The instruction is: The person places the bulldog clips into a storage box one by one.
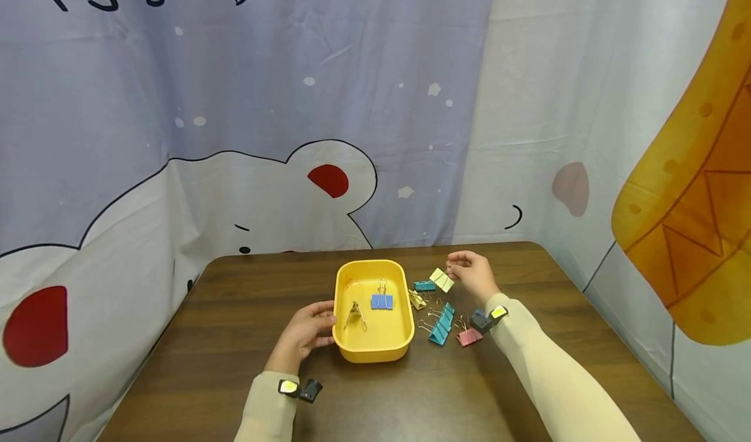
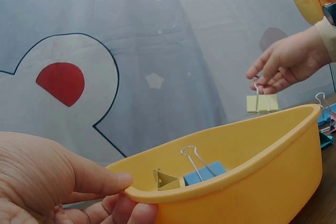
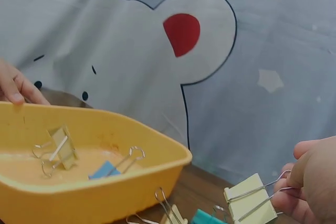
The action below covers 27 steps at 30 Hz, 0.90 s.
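Curtain lettering (image 1: 105,8) (cropped): not readable.

I count one tray (image 1: 375,355), two hands (image 1: 306,330) (image 1: 474,276) and at least seven binder clips (image 1: 382,302).
From my feed I get three yellow clips (image 1: 442,279) (image 1: 417,300) (image 3: 65,149), one blue clip (image 1: 382,304), one pink clip (image 1: 469,336) and at least two teal clips (image 1: 425,286) (image 1: 442,324), possibly three; I also see one counter (image 1: 375,403).

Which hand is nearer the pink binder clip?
Right. The right hand is beyond the pink binder clip, pinching a pale yellow clip; the left hand is farther off, on the opposite side of the yellow tray, gripping its rim.
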### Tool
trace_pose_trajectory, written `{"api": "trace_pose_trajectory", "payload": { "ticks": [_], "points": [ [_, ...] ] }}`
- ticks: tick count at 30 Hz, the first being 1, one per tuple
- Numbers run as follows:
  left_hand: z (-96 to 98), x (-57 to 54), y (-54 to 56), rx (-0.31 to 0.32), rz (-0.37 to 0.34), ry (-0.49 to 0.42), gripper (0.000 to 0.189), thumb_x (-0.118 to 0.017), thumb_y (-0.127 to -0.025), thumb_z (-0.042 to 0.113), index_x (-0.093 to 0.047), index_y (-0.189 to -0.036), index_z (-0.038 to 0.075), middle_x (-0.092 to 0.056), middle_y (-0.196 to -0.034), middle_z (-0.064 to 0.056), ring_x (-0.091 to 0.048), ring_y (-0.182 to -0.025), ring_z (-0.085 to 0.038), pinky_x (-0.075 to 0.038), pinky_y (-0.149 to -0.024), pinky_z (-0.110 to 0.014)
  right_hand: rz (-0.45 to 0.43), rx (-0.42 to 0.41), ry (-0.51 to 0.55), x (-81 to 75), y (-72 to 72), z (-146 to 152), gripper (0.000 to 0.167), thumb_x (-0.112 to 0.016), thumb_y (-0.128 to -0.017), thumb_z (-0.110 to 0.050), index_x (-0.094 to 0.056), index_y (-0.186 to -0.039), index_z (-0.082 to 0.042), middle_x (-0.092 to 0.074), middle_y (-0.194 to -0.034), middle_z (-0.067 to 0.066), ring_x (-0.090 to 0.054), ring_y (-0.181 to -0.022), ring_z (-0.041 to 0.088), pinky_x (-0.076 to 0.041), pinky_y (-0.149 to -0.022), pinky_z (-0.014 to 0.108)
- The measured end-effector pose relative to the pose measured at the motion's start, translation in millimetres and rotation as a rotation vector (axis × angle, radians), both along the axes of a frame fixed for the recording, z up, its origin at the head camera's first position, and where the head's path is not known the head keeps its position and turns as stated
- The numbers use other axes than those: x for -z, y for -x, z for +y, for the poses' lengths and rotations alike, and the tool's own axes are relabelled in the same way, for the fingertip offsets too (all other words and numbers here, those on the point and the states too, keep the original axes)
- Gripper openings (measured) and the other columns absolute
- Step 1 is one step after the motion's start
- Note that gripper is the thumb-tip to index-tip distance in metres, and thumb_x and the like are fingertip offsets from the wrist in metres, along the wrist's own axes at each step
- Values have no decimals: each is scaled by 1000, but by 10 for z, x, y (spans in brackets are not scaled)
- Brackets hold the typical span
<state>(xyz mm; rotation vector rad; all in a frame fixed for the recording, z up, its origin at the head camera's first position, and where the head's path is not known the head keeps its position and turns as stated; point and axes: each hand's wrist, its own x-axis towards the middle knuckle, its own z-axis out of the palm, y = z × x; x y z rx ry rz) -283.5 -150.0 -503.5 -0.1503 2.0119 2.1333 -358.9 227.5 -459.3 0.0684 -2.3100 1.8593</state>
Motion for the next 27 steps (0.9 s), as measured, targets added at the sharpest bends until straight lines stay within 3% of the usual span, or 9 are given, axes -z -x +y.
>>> {"api": "trace_pose_trajectory", "payload": {
  "ticks": [13,20,27],
  "points": [
    [-2,-28,-16,-2,3,11,44,-61,-98,-1,-53,-141,-3,-62,-117,-22,-66,-88,-25,-61,-62,-32,48,-96,-39,-157,-2,-256,25,-61,-93,13,-61,-118,16,-71,-101,20,-68,-83,12,-60,-74,25],
    [1,-32,-30,-1,11,9,43,-61,-98,-1,-53,-140,-3,-62,-115,-21,-66,-87,-24,-61,-61,-32,72,-145,-29,-209,-18,-390,22,-62,-92,13,-62,-115,14,-69,-105,29,-69,-82,14,-61,-75,27],
    [6,-40,-36,10,4,3,44,-61,-97,-1,-53,-141,-4,-61,-114,-20,-66,-86,-24,-60,-60,-31,48,-179,-10,-235,-59,-532,21,-61,-93,12,-63,-114,14,-69,-105,28,-70,-85,20,-61,-75,27]
  ]
}}
